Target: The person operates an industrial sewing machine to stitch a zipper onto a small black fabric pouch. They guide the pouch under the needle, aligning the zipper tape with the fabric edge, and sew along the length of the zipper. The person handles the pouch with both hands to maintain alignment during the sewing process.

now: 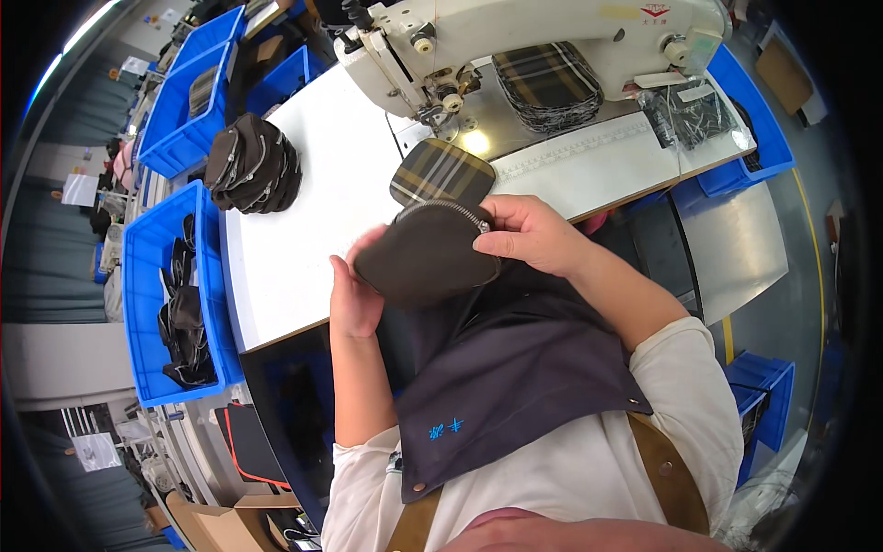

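Observation:
Between my hands is a dark brown rounded fabric piece (418,262) with a metal zipper along its upper edge. My left hand (354,294) grips its left side. My right hand (524,230) holds its right side, thumb on the front beside the zipper pull. Just beyond it, a plaid rounded panel (441,166) lies by the needle area of a white sewing machine (561,18), partly hidden behind the brown piece. A stack of similar plaid panels (547,87) sits on the machine bed.
A pile of brown zippered pieces (253,166) stands on the white tabletop (285,276). Blue bins (138,304) line the left side; others are at right. A plastic bag of small parts (685,115) lies at the table's right, beside a ruler strip (570,147). My dark apron is below.

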The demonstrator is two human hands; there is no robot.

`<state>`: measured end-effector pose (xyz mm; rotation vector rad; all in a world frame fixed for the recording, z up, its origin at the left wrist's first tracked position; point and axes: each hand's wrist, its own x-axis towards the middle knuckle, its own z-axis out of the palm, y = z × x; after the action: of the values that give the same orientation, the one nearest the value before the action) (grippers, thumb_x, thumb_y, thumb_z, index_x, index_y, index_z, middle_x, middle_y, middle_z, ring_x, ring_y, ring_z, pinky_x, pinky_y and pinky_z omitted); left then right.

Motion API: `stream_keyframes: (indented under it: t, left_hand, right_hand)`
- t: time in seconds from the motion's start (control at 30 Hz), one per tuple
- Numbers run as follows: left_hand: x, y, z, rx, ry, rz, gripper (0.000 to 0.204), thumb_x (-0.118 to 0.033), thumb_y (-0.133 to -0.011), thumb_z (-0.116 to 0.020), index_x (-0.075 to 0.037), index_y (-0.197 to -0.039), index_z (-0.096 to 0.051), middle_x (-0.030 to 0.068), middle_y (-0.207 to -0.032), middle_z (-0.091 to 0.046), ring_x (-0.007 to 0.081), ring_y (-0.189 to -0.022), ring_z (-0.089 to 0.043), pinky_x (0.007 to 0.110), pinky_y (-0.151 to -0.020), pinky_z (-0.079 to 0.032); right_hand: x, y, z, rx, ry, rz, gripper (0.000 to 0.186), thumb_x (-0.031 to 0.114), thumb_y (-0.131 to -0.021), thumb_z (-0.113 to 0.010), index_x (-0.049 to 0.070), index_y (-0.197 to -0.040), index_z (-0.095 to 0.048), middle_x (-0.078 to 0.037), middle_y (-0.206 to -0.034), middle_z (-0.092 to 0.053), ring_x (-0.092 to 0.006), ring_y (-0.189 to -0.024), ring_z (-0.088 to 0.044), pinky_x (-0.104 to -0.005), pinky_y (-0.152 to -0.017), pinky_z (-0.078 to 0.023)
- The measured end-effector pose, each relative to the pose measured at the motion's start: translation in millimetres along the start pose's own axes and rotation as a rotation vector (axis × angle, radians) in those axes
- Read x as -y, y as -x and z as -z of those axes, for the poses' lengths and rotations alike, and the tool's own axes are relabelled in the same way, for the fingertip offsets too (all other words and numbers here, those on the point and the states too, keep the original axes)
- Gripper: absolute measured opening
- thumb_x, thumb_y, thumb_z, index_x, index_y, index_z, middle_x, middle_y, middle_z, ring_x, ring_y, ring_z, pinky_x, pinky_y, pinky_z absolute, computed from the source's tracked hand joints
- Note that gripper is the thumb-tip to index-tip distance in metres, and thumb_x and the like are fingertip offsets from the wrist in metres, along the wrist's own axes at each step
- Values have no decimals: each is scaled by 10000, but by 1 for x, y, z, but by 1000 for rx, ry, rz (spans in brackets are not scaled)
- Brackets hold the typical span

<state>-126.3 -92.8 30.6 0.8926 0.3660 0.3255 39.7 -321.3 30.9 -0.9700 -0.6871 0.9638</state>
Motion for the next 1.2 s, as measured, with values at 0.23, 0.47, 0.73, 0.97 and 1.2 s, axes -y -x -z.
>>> stream_keyframes:
  t: [0.23,0.47,0.73,0.97,1.2]
  left_hand:
    - [-15,-8,-21,398,-705,21,487,-473,-1023,-652,-3,-1152,-671,17,-1047,-701,80,-973,-600,271,-895,-486]
    - [1,-12,-32,231,-388,146,284,-322,-1069,-611,-48,-1108,-676,1,-1013,-709,87,-914,-627,264,-856,-506]
    - [24,-15,-23,21,-134,271,466,-421,-1091,-532,-18,-1302,-627,123,-1242,-700,207,-1128,-673,365,-982,-548]
    - [21,-16,-17,80,-133,83,351,-338,-1068,-575,-32,-1229,-636,94,-1177,-705,169,-1025,-670,328,-915,-538]
    - [1,-9,-21,334,-424,130,167,-197,-999,-673,-39,-1048,-695,-32,-953,-694,55,-888,-596,233,-840,-482]
  right_hand:
    - [6,-9,-3,203,187,-104,148,190,-999,-724,59,-987,-656,73,-840,-584,-19,-775,-498,-226,-684,-422]
    - [-8,-18,-5,114,-99,-230,189,250,-1073,-605,73,-1038,-663,49,-931,-661,-17,-851,-584,-211,-749,-479]
    - [-7,-34,-20,4,-309,-318,209,272,-1074,-606,79,-1053,-684,26,-984,-709,-50,-862,-658,-242,-774,-545]
    - [-4,-27,-20,28,-222,-304,164,233,-1044,-640,85,-980,-673,34,-911,-691,-38,-811,-626,-233,-726,-513]
    - [0,-20,-19,115,-113,-306,135,195,-1016,-659,88,-934,-662,59,-835,-629,-22,-752,-553,-204,-678,-446]
